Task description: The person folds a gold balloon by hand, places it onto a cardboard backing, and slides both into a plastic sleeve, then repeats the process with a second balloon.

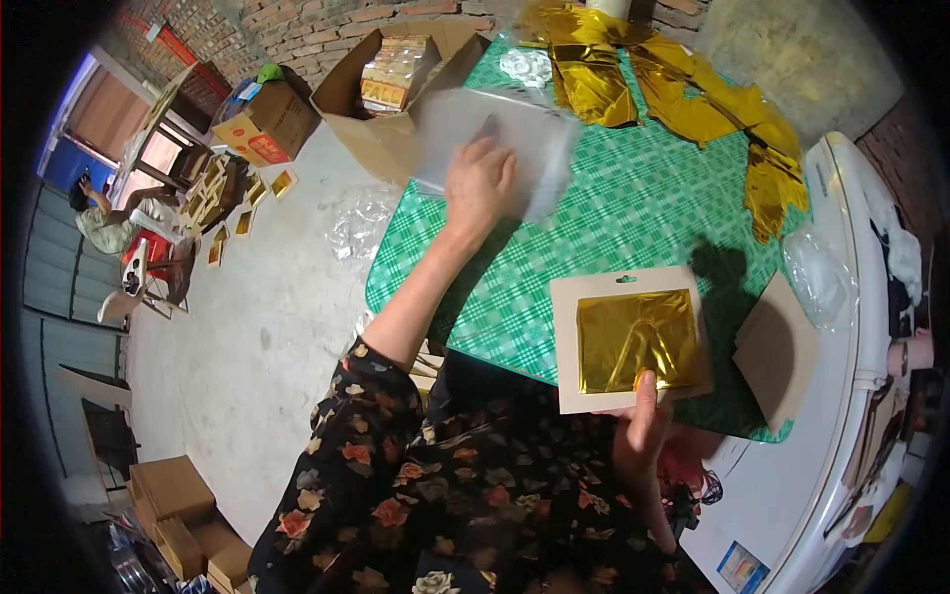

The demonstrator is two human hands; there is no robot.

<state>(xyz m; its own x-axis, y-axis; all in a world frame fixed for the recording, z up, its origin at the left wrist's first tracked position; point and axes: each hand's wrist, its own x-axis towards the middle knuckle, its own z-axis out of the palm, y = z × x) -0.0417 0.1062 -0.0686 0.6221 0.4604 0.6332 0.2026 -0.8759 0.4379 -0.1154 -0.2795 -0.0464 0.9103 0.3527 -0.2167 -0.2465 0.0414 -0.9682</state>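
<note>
"Toward twelve o'clock, above the green tablecloth, see what?"

"See the left hand over a pile of clear plastic sheets, both blurred. Bent at the fingers; cannot tell whether pinching one or merely touching."

"And between three and four o'clock?"

"Look there for the right hand, gripping a cardboard card faced with folded gold foil. Pressing with the thumb on top of the foil near the bottom edge; cannot see the other fingers, hidden underneath. Held over the tablecloth's near edge."

"Anything else close by?"

"Farther out at half past three, find plain cardboard sheets, partly in shadow, lying on the tablecloth. At three o'clock, note a crumpled clear bag; from twelve round to two, loose foil pieces spread across the far edge."

"And beyond?"

"At eleven o'clock, notice an open carton with printed packets inside. Just past nine, spot a seated person near gold-faced cards on the floor."
</note>
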